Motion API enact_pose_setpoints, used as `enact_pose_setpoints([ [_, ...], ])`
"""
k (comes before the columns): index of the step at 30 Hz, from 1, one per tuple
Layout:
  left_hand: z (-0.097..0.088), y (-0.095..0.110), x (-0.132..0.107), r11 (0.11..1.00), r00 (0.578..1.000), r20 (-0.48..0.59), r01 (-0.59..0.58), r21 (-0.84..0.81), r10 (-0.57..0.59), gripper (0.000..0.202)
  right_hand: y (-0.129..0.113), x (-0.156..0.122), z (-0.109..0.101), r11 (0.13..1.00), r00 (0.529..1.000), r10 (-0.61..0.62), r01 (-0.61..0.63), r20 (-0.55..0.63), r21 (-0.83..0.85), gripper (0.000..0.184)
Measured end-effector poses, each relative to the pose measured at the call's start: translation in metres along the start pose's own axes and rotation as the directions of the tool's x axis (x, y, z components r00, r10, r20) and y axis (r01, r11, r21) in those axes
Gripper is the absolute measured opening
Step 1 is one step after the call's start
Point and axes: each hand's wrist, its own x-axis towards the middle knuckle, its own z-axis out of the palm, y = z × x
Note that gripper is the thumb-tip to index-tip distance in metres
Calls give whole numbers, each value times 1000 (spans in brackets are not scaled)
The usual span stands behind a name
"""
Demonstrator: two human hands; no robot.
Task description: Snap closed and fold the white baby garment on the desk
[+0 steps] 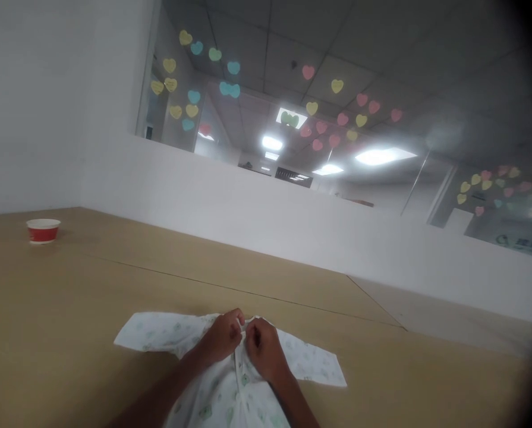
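Shirt point(243, 386) of white green-printed cloth lies flat on the worktop point(69, 297), sleeves spread; left hand point(221, 337) and right hand point(263, 349) both pinch its front edges at the neck, close together, with the cloth smooth beneath them.

Left hand point(221, 337) and right hand point(263, 349) close together, fingers point(239, 321) pinching, forearms point(159, 386) angled inward

One left hand point(221, 337) and one right hand point(263, 351) are pinching one white printed garment point(243, 392) — one red paper bowl point(43, 230) is sitting well beyond it, and dozens of paper hearts point(337, 86) are showing farther past it.
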Motion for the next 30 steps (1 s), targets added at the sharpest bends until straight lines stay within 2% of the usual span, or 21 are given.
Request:
enact_pose_setpoints([
  [3,-2,1,-3,979,998,47,-48,196,40,26,-6,0,-6,999,999,-17,18,46,-27,8],
  [5,-3,3,-5,947,997,36,-74,314,66,29,-11,-1,-12,1000,992,2,-1,125,-9,6],
  [7,-4,4,-6,930,997,15,-79,358,79,31,-16,-2,-17,998,973,53,-56,223,6,7],
  [9,-4,3,-6,928,998,6,-64,366,67,25,-17,-4,-20,994,949,109,-110,295,-11,11],
  [12,-4,0,-5,912,998,15,-59,406,58,12,-13,-5,-23,988,939,151,-136,310,-69,12],
  [17,-16,5,-7,881,999,34,-51,471,40,17,-7,-2,-26,982,932,186,-185,311,-33,10],
  [19,-25,15,-9,879,993,110,-12,477,-47,16,-10,-1,-28,979,930,179,-201,321,37,6],
  [22,-36,30,-13,932,924,348,26,363,-161,11,-20,-2,-30,967,903,142,-215,406,140,6],
  [24,-38,34,-15,957,895,415,40,289,-163,13,-29,-4,-30,961,872,136,-231,471,151,7],
  [27,-35,34,-18,956,921,356,55,287,-160,18,-41,-8,-29,966,848,229,-258,479,-4,13],
  [30,-30,31,-20,946,950,286,28,323,-126,17,-46,-9,-29,945,874,312,-245,373,-215,18],
])
